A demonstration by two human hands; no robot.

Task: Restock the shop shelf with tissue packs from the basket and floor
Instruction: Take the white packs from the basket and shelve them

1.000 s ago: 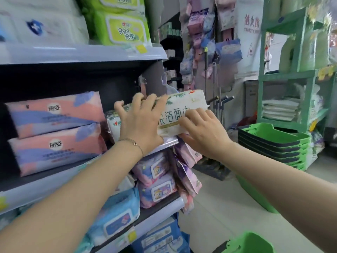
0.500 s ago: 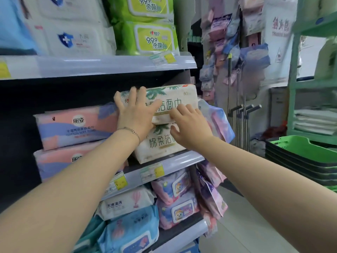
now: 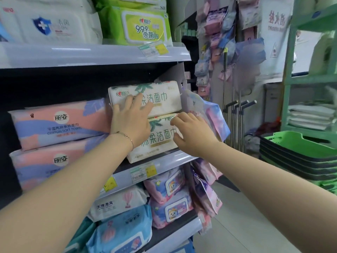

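Note:
Two white tissue packs with green palm prints are stacked at the right end of the middle shelf (image 3: pixel 164 164). My left hand (image 3: pixel 130 120) lies flat with straight fingers across the front of the upper white pack (image 3: pixel 160 96) and overlaps the lower one. My right hand (image 3: pixel 191 132) presses the right front of the lower white pack (image 3: pixel 158 141) with loosely bent fingers. Neither hand is wrapped round a pack. Left of the stack lie two pink-and-blue cotton towel packs (image 3: pixel 58 123), one on the other.
Green wipes packs (image 3: pixel 144 24) and white ones fill the top shelf. Wet-wipe packs (image 3: pixel 169 196) crowd the lower shelves. Pink pouches (image 3: pixel 211 114) hang off the shelf end. Stacked green baskets (image 3: pixel 299 152) sit on the floor at right, before a green rack (image 3: pixel 288 79). Mop handles (image 3: pixel 235 106) stand behind.
The white pack I carried toward the shelf a second ago now sits on top of the other white pack. Both hands have flattened against the stack's front, and my view has moved closer.

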